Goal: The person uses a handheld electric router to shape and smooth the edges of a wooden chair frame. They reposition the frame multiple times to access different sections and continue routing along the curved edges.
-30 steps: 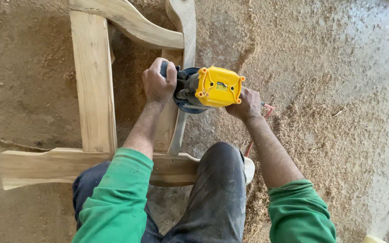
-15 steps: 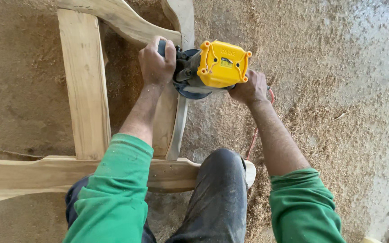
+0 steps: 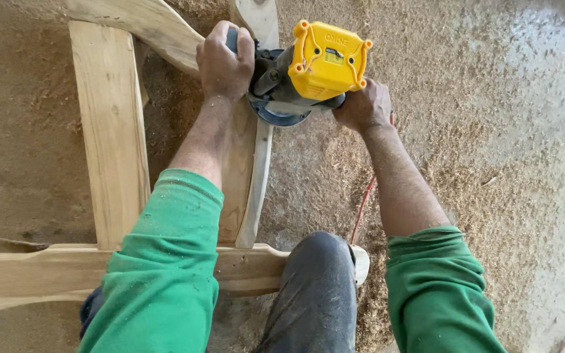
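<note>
A yellow-topped power router point(image 3: 325, 62) with a dark round base rests on a curved wooden rail point(image 3: 256, 176) of a furniture frame lying on the floor. My left hand point(image 3: 225, 62) grips the router's left handle. My right hand point(image 3: 364, 104) grips its right handle, which the hand hides. Both forearms reach out from green sleeves. The router sits near the far end of the rail, close to the top of the view.
A flat upright board point(image 3: 109, 131) and a cross piece point(image 3: 40, 271) belong to the same frame. My knee in dark trousers point(image 3: 315, 287) presses beside the cross piece. A red cord point(image 3: 361, 206) trails under my right arm. Sawdust covers the floor point(image 3: 492, 163).
The router and both hands have moved farther along the rail, away from me. The frame sits lower and closer in view.
</note>
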